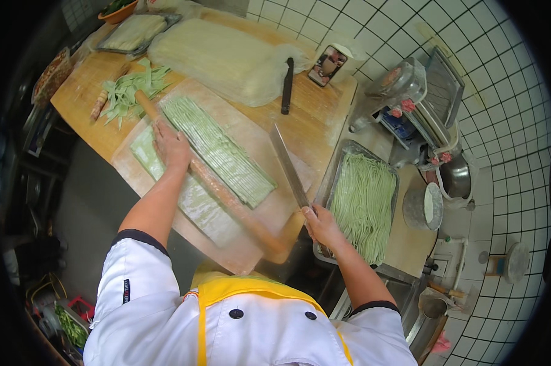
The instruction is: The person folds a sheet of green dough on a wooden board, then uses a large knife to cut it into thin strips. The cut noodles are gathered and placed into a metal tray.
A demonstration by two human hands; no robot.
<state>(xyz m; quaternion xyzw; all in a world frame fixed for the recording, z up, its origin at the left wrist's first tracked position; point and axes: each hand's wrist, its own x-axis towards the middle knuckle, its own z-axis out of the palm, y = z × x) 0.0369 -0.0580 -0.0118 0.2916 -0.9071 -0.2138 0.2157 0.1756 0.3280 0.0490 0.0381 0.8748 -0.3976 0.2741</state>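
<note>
Sliced green dough (220, 152) lies between wooden rolling pin (217, 188) and slanting knife (289, 168)

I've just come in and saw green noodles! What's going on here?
A person in white has their left hand on a long wooden rolling pin between striped green dough and a smoother green sheet. Their right hand holds a big knife, its blade off the striped dough. To the right, green noodles lie in a tray.

One cleaver (289, 166), one long rolling pin (216, 186), one phone (328, 64)
</note>
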